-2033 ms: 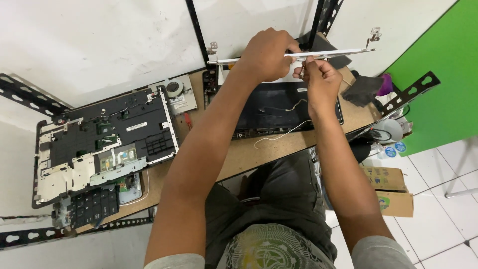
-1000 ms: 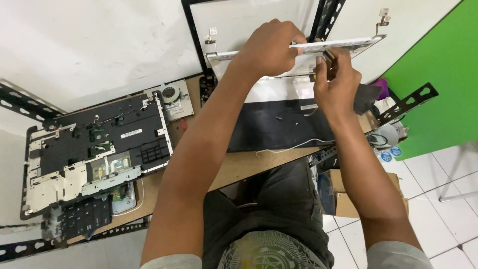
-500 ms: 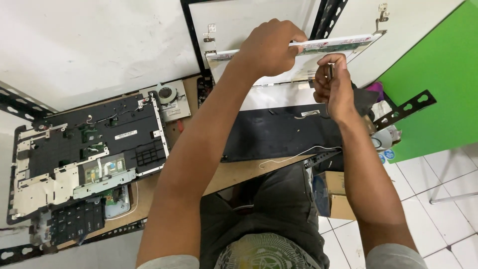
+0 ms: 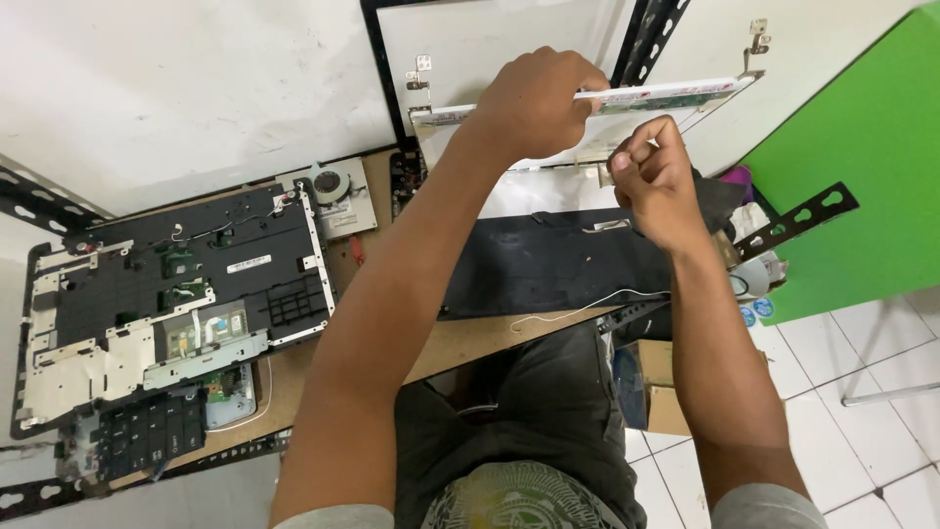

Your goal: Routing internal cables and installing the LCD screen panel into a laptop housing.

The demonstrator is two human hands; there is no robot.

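Observation:
My left hand (image 4: 534,103) grips the top edge of a thin laptop screen panel (image 4: 676,96) with metal hinge brackets at both ends, holding it tilted up above the desk. My right hand (image 4: 658,181) is closed just below the panel's edge, fingertips pinched together at its underside; what they pinch is too small to tell. Beneath both hands lies a black laptop lid cover (image 4: 558,264) with a thin white cable (image 4: 587,309) trailing across it.
A stripped black laptop base with metal frame (image 4: 176,304) lies at the left on the wooden desk (image 4: 470,343). A small cooling fan (image 4: 331,186) sits behind it, a keyboard piece (image 4: 147,431) in front. Cardboard boxes (image 4: 656,392) stand on the tiled floor at right, by a green wall (image 4: 852,176).
The screen panel has been lifted up off the black lid cover and tilted. My right hand moved from the panel's edge to just beneath it.

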